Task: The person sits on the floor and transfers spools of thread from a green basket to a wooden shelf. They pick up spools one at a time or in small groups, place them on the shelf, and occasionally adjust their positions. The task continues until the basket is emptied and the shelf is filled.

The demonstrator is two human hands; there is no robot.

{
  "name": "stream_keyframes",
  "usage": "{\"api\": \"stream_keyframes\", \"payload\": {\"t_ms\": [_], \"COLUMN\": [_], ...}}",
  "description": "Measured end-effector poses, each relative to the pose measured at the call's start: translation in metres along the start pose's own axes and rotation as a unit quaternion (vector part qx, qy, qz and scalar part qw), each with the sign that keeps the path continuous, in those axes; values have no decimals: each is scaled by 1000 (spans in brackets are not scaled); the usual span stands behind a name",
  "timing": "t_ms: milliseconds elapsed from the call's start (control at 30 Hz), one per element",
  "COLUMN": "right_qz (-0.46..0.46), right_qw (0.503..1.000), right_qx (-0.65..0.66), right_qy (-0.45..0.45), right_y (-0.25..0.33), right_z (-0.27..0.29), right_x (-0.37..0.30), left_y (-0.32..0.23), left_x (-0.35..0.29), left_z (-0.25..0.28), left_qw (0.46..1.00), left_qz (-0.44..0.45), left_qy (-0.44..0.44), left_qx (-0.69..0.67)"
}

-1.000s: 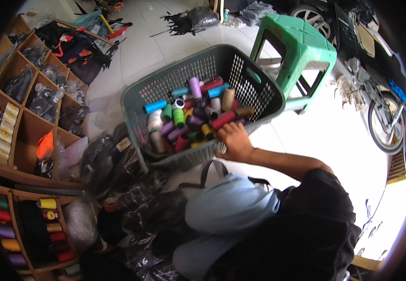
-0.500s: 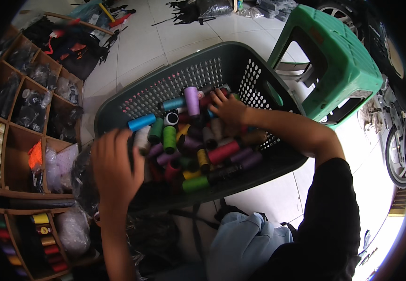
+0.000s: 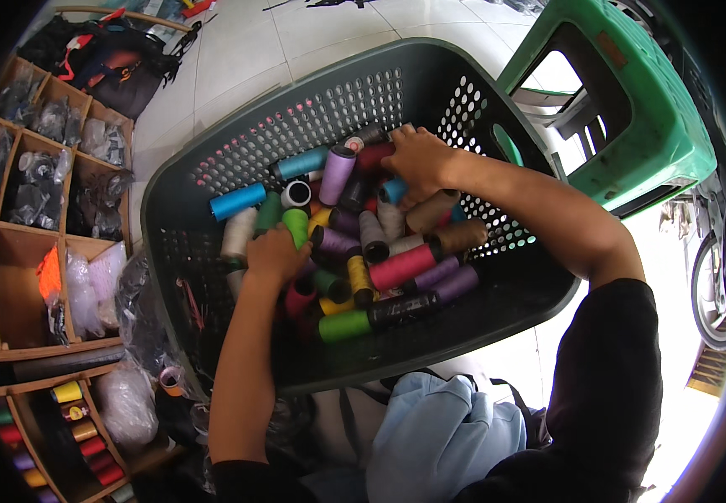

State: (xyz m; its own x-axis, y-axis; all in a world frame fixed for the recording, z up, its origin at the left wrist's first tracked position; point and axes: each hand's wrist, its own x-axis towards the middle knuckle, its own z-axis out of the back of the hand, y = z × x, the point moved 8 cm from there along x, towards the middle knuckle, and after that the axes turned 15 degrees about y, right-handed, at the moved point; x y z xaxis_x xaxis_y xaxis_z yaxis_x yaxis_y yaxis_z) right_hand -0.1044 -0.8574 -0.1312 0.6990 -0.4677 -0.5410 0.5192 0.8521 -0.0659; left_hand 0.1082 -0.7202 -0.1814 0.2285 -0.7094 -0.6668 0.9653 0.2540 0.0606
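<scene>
Many-coloured thread spools lie heaped in a dark grey plastic basket (image 3: 237,138). My left hand (image 3: 275,256) is closed around the lower part of a lime green thread spool (image 3: 296,226). Next to it are a dark green spool (image 3: 268,211) and a pale grey one (image 3: 239,233). At the pile's far right, my right hand (image 3: 421,163) has its fingers bent down among the spools, their tips partly hidden; what they grip I cannot make out. A maroon spool (image 3: 374,157) and a blue one (image 3: 394,190) sit beside that hand. A lilac spool (image 3: 338,174) leans near the middle.
At the left stands a wooden compartment shelf (image 3: 28,289) with bagged items and more spools. A green plastic stool (image 3: 656,109) is beyond the basket's right end, with a wheel (image 3: 715,289) behind it. Light blue cloth (image 3: 430,436) lies near me.
My left hand has come down from the basket's left side into the pile and closed on the lime green spool. My right hand's spread fingers have bent downward. The view has shifted closer.
</scene>
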Motion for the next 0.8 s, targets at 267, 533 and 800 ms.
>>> {"api": "stream_keyframes", "payload": {"t_ms": [267,533,800], "right_qz": [-28,-19,-32], "right_qw": [999,999,997], "right_qx": [-5,10,71], "right_qy": [-33,-37,21], "right_y": [-3,-14,-13], "right_z": [9,7,4], "right_x": [1,2,2], "left_y": [2,1,22], "left_x": [-12,-51,-50], "left_z": [15,78,69], "left_qw": [999,980,977], "left_qz": [-24,-118,-124], "left_qy": [19,-130,-126], "left_qx": [-32,-98,-118]}}
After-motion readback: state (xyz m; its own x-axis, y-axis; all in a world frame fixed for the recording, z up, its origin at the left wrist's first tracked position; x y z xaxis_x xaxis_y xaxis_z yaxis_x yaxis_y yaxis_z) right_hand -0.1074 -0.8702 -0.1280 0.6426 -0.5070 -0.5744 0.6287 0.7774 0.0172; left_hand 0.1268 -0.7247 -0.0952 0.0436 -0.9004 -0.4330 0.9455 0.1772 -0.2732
